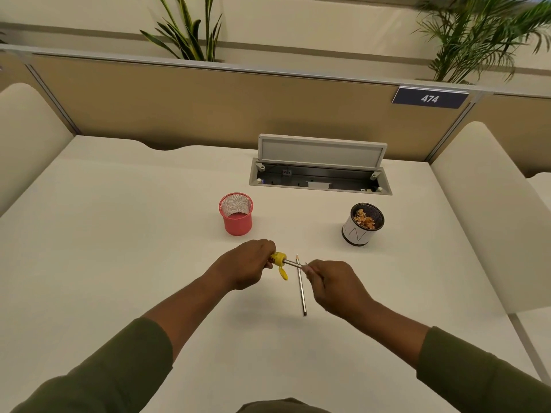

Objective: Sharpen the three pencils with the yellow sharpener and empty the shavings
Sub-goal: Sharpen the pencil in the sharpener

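We are mid-sharpening. Our left hand (249, 263) grips the yellow sharpener (278, 259) and our right hand (331, 283) pinches a pencil (293, 264) seated in it, above the surface's middle. 1 more pencil (301, 289) lies beneath. Next we likely twist, then tip shavings into the white cup (359, 231) towards the right edge.

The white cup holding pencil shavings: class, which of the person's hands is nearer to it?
Right. The right hand is just below and left of the white cup of shavings; the left hand, gripping the yellow sharpener, is farther left.
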### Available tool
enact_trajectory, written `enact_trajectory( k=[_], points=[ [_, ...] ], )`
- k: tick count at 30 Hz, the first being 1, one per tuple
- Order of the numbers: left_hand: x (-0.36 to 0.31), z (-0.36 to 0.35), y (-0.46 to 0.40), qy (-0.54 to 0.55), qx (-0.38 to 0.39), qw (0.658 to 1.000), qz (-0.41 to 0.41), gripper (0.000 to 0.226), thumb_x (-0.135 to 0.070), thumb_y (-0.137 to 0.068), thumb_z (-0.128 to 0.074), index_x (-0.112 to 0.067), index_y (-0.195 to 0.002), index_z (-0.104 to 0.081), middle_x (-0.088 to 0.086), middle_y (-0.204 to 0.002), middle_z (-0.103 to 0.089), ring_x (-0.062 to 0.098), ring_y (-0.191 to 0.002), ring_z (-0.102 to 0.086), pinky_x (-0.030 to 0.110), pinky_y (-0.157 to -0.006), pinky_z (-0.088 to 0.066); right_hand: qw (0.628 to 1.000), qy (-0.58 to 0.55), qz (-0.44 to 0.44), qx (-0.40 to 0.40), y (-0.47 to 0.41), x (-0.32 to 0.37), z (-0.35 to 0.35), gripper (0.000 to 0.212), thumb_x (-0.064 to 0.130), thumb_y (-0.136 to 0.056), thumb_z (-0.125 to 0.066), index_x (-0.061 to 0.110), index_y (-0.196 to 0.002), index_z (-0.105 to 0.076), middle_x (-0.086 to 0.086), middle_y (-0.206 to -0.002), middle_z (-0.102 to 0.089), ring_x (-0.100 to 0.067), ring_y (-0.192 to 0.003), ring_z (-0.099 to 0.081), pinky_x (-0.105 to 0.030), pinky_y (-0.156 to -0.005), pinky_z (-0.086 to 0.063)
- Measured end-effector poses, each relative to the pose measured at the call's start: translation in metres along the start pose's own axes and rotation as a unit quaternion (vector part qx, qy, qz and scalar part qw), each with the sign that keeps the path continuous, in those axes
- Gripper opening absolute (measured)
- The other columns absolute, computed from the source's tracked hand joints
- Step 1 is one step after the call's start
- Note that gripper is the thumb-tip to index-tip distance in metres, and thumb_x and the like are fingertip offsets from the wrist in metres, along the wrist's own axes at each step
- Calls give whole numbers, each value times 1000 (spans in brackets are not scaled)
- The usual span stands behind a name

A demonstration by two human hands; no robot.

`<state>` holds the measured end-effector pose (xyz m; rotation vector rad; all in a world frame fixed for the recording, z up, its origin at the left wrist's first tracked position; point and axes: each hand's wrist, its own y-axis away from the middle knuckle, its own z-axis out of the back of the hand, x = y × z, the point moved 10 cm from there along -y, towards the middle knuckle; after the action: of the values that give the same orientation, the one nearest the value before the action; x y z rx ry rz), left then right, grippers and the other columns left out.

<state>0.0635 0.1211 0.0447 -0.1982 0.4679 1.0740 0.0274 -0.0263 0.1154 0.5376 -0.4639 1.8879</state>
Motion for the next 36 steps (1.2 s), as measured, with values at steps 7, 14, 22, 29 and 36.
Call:
enact_trajectory(
  k=[7,14,22,29,36],
  points=[
    [-3,2,-1,-18,-11,1000,-22,15,-6,-91,-48,-21,-93,-46,-4,-90,-51,11,-76,-42,21,-64,-33,775,-452,-425,123,30,-36,-51,33,25,-100,-46,4,-77,-59,2,-53,-24,-11,-40,-19,-21,-41,-20],
    [6,3,-3,5,12,1000,-4,24,-8,-91,-47,-31,-88,-41,-15,-82,-47,2,-72,-48,15,-59,-31,975,174,129,42,4,23,-3,13,24,-96,-47,13,-92,-54,-4,-72,-55,-24,-59,-48,-36,-54,-40],
    [2,-2,0,17,24,1000,9,19,-10,-92,-46,-29,-89,-43,-14,-84,-51,6,-77,-51,24,-62,-42,909,288,299,-37,16,41,-4,16,17,-90,-64,1,-88,-66,-6,-59,-52,-23,-45,-44,-31,-40,-38],
    [-6,3,1,-22,-24,999,-24,20,-7,-91,-47,-25,-89,-42,-7,-87,-48,10,-76,-43,22,-63,-35,790,-433,-427,80,26,-46,-49,31,22,-97,-53,4,-72,-60,1,-53,-27,-12,-39,-22,-21,-40,-23],
    [0,-1,-2,-9,-14,1000,-7,20,-9,-92,-49,-26,-87,-40,-8,-84,-47,12,-73,-46,22,-59,-35,915,-252,-291,123,13,-29,-32,27,27,-94,-50,8,-81,-65,1,-57,-44,-13,-43,-38,-26,-43,-33]
  ],
)
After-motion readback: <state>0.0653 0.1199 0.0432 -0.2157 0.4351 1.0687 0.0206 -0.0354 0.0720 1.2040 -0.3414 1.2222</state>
